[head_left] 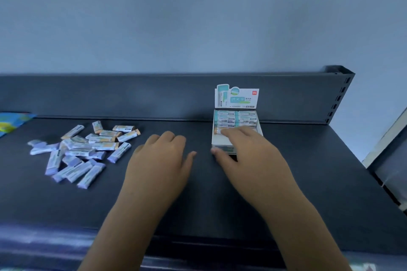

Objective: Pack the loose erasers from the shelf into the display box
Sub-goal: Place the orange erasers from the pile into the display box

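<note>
A pile of several loose wrapped erasers lies on the dark shelf at the left. The white display box stands at the right against the back rail, its printed lid flap upright, with rows of erasers inside its far part. My right hand lies over the front of the box. Its fingers press on an orange-ended eraser inside, and its thumb touches the box's front wall. Between the pile and the box, my left hand rests on the shelf, holding nothing that I can see.
A colourful blue and yellow packet lies at the far left edge. The shelf's dark back rail runs behind everything, ending in a slotted upright at the right. A pale wall rises behind.
</note>
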`<state>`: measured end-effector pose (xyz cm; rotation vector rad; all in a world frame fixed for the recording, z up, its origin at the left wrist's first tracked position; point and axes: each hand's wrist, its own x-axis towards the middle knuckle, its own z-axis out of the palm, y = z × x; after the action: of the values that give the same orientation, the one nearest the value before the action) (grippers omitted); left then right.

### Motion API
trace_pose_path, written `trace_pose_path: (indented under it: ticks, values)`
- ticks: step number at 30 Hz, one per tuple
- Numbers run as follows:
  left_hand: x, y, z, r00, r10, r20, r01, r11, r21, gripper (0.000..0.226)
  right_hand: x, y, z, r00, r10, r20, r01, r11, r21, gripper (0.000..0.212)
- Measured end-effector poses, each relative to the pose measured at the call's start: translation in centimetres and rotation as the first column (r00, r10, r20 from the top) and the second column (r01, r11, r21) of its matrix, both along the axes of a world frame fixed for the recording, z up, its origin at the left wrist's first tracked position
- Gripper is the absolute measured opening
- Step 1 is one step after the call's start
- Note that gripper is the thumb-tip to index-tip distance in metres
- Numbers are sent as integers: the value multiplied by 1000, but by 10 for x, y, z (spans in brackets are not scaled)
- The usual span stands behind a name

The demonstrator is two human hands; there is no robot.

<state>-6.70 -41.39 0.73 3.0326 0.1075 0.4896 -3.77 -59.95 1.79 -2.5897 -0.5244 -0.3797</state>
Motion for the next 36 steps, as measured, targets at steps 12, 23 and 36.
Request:
trace_pose_path:
  ticks: [12, 23, 36]
  values:
    - [-44, 143, 4, 998, -48, -36, 49, 999, 22, 38, -34, 140, -3, 998, 18, -58, -14, 997, 79, 46]
    - [-50, 226, -3, 1000, -3, 7, 4, 993, -114, 40, -43, 224, 4, 984, 117, -131, -109, 992, 68, 42]
    - [-1, 326, 5, 998, -54, -24, 45, 959, -281, 21, 11, 332, 38, 973, 151, -172, -142, 988, 63, 28]
